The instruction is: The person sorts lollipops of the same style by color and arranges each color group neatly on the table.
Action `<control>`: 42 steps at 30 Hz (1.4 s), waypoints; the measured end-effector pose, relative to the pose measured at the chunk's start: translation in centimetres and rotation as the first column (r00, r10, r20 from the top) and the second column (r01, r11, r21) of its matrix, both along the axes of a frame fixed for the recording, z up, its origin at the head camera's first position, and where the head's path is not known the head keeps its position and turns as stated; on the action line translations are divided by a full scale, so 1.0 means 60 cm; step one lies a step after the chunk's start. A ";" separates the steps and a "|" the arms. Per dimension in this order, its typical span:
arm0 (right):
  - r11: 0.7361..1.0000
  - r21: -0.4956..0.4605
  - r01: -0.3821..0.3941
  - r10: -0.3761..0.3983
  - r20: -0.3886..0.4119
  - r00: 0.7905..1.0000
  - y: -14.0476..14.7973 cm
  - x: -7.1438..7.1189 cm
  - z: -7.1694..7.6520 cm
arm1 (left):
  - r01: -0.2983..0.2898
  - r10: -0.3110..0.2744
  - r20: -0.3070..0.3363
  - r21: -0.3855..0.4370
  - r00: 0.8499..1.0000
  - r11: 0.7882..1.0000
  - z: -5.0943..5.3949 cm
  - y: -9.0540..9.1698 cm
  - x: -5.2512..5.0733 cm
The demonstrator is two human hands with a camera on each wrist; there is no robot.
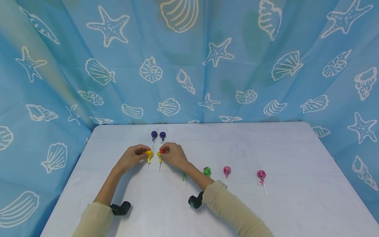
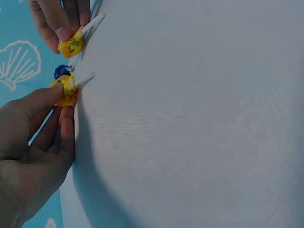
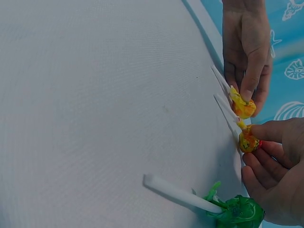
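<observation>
My left hand [image 1: 135, 156] pinches a yellow-wrapped lollipop [image 1: 149, 153] by its candy head, the white stick pointing toward me. Just to its right, my right hand [image 1: 174, 154] pinches a second yellow lollipop [image 3: 249, 140] the same way, a bit of red showing on its wrapper. Both heads are held at or just above the white tabletop, side by side with a small gap between them. Behind them lie two purple lollipops [image 1: 154, 134], also side by side. Under the right forearm is a green lollipop [image 3: 240, 212], its head hidden from the head view.
Another green lollipop [image 1: 207, 171] lies right of the forearm, partly covered by it. Farther right are a pink lollipop [image 1: 227, 170] and another pink lollipop [image 1: 261, 174]. A blue seashell-print curtain [image 1: 189, 65] hangs behind the white table [image 1: 296, 148].
</observation>
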State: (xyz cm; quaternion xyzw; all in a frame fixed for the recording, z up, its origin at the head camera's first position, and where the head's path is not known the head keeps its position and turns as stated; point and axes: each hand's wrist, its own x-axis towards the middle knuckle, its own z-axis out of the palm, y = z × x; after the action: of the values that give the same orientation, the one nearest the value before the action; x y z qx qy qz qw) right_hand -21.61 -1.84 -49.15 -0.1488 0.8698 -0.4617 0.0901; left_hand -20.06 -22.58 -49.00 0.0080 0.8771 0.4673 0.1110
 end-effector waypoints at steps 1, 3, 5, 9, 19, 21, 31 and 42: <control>1.000 0.002 -0.001 0.001 0.000 1.000 0.000 0.000 0.000 | -0.001 0.001 0.004 0.002 1.000 1.000 -0.001 0.000 0.000; 1.000 0.001 -0.004 0.004 0.002 1.000 -0.001 0.001 0.000 | -0.008 0.008 0.015 0.009 1.000 1.000 -0.002 0.001 0.000; 1.000 -0.003 -0.008 0.008 0.001 1.000 0.000 0.001 0.001 | -0.017 0.017 0.025 0.016 1.000 1.000 -0.003 0.001 -0.001; 1.000 -0.008 -0.017 0.017 -0.010 1.000 0.001 0.003 0.003 | -0.021 0.021 0.026 0.017 0.999 1.000 -0.002 0.000 -0.001; 1.000 0.001 -0.019 0.019 -0.017 1.000 -0.001 0.002 0.000 | -0.013 0.012 0.024 0.062 1.000 0.998 -0.006 -0.006 0.000; 1.000 0.003 -0.022 0.022 -0.021 1.000 -0.001 0.002 0.000 | -0.016 0.014 0.028 0.074 1.000 0.997 -0.008 -0.007 0.000; 1.000 -0.004 -0.025 0.025 -0.028 0.999 -0.005 0.000 -0.008 | -0.035 0.030 0.046 0.116 0.998 0.993 -0.013 -0.010 -0.001; 1.000 0.008 -0.027 0.027 -0.044 0.999 -0.006 0.001 -0.005 | -0.060 0.049 0.076 0.150 0.996 0.987 -0.017 -0.012 -0.003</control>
State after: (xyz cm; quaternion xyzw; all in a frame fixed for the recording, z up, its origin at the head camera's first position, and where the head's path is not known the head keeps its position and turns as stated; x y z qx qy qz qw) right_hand -21.55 -2.23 -49.46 -0.1702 0.8713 -0.4537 0.0777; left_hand -20.25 -23.33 -50.02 -0.0243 0.8342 0.5357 0.1287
